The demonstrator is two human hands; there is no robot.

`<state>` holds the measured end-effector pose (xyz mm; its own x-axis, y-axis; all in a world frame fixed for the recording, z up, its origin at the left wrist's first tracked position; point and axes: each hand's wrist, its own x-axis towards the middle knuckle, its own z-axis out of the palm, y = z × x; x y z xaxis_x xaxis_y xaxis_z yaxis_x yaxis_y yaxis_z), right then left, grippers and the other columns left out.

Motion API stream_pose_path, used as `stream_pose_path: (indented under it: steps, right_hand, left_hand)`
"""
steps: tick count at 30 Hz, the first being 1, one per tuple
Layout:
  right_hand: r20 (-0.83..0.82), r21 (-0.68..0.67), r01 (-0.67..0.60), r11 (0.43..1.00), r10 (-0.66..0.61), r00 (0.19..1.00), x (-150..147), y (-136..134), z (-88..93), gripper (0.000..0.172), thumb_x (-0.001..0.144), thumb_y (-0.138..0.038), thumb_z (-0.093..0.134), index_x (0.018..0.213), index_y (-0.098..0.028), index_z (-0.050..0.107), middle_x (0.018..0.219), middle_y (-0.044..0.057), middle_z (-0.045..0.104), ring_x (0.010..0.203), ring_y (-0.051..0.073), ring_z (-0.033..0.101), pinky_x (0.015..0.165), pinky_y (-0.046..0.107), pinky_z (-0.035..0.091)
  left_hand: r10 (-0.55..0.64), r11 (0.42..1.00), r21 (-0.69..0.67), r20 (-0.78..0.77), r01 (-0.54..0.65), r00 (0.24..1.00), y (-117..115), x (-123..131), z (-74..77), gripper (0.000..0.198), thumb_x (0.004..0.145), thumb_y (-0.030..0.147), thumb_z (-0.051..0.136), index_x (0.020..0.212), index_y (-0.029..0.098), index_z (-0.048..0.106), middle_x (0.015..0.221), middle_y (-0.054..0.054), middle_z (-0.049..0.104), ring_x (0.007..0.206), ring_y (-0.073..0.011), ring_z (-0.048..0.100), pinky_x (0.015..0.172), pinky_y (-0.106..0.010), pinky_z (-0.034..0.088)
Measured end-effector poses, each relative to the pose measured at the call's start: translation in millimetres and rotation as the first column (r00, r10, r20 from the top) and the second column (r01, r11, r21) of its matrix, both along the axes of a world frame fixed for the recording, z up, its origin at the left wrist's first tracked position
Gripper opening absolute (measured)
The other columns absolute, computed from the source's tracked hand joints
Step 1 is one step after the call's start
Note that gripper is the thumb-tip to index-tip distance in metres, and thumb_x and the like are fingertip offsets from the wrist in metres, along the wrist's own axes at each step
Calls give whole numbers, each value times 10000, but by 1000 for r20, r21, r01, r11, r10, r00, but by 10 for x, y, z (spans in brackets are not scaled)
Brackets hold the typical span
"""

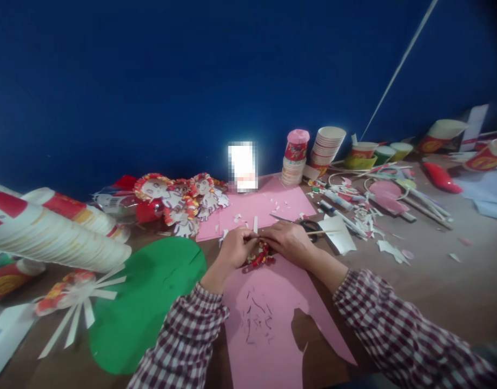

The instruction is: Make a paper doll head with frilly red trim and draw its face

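Observation:
Close together over pink paper [256,302], my left hand [237,247] and my right hand [289,241] pinch a small curled paper piece [261,256]. Its red and yellow fringed edge shows below the fingers; the rest is covered by them. A thin wooden stick [325,232] juts out to the right from beside my right hand; whether that hand holds it I cannot tell. Dark pen lines mark the pink paper, which has a cut-out gap at its lower right. Black-handled scissors [311,228] lie just behind my right hand.
Paper-cup stacks [65,237] lean at left beside a green paper shape [151,302] and a cut cup with splayed strips [80,302]. Paper figures [181,200] stand behind my left hand. Scraps, pens [335,199] and more cups [327,148] occupy the right and back. A bright pixelated patch [243,166] stands centrally.

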<state>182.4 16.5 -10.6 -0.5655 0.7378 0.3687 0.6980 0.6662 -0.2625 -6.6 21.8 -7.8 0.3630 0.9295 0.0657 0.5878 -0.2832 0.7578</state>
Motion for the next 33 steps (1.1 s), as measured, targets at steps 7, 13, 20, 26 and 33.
stream_pose_path:
  steps: [7, 13, 20, 26, 33]
  right_hand:
    - [8, -13, -45, 999, 45, 999, -6, -15, 15, 312, 865, -172, 508, 1155, -250, 593, 881, 30, 673, 849, 154, 592, 750, 261, 438]
    - [20, -72, -31, 997, 32, 999, -12, -13, 0, 412, 808, -104, 511, 1186, -259, 569, 936, 28, 657, 902, 163, 571, 782, 269, 425]
    - [-26, -126, -35, 991, 32, 999, -16, 5, -12, 358, 782, -82, 520, 1090, -232, 625, 936, 38, 642, 886, 158, 555, 780, 274, 425]
    - [-109, -132, -35, 991, 20, 994, -25, 16, -73, 349, 759, -70, 534, 1063, -210, 629, 918, 47, 637, 875, 170, 555, 790, 293, 433]
    - [-139, -106, -57, 993, 42, 989, -37, 5, -109, 386, 772, -55, 521, 1109, -224, 602, 931, 43, 631, 880, 172, 547, 816, 303, 425]
  left_hand:
    - [114, 987, -113, -4, -114, 993, 21, -54, -14, 155, 713, 244, 608, 782, 156, 717, 748, -53, 684, 672, -162, 591, 600, -238, 404]
    - [70, 991, -101, -151, -86, 986, 21, -20, 68, 173, 709, 209, 592, 808, 142, 717, 711, -44, 684, 603, -135, 560, 555, -222, 375]
    - [82, 988, -117, -131, -98, 988, 40, -17, 38, 156, 711, 204, 622, 818, 150, 722, 692, -37, 676, 604, -133, 568, 558, -218, 386]
    - [65, 997, -41, -117, -70, 991, 24, -32, 6, 100, 721, 198, 613, 728, 145, 698, 721, -34, 661, 657, -132, 570, 583, -215, 383]
    - [75, 995, -51, -167, -85, 983, 13, -47, -2, 127, 735, 226, 595, 741, 158, 702, 755, -36, 656, 679, -137, 572, 587, -220, 378]
